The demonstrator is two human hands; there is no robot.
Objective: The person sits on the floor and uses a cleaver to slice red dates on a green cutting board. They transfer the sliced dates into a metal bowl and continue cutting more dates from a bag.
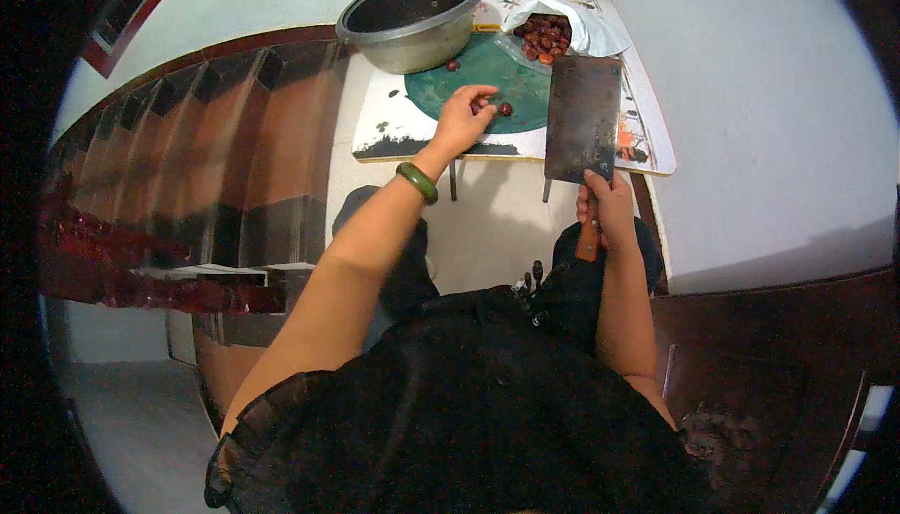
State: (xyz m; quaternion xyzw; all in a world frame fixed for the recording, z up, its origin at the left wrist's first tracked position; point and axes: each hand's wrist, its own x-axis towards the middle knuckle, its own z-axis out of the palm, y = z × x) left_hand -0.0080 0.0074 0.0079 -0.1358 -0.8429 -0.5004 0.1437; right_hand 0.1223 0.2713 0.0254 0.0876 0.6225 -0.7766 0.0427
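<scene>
My right hand point(610, 208) grips the wooden handle point(588, 238) of a cleaver. Its broad, dark-stained blade point(582, 117) points away from me, over the table's right part. My left hand point(464, 119), a green bangle point(417, 183) on its wrist, is over a round green board point(517, 78) with fingers curled. Something dark red shows between those fingers; whether they grip it I cannot tell. Just right of the fingertips lies a small round reddish-brown fruit or nut point(505, 109). Another such piece point(452, 64) rests beside the large metal pot.
The wide, deep metal pot point(415, 46) stands at the table's back left. Behind the blade, a white plastic bag point(598, 32) gapes, with many reddish-brown pieces point(545, 37) inside. The low white table point(373, 120) has paint-like marks. A wall point(759, 127) rises to the right.
</scene>
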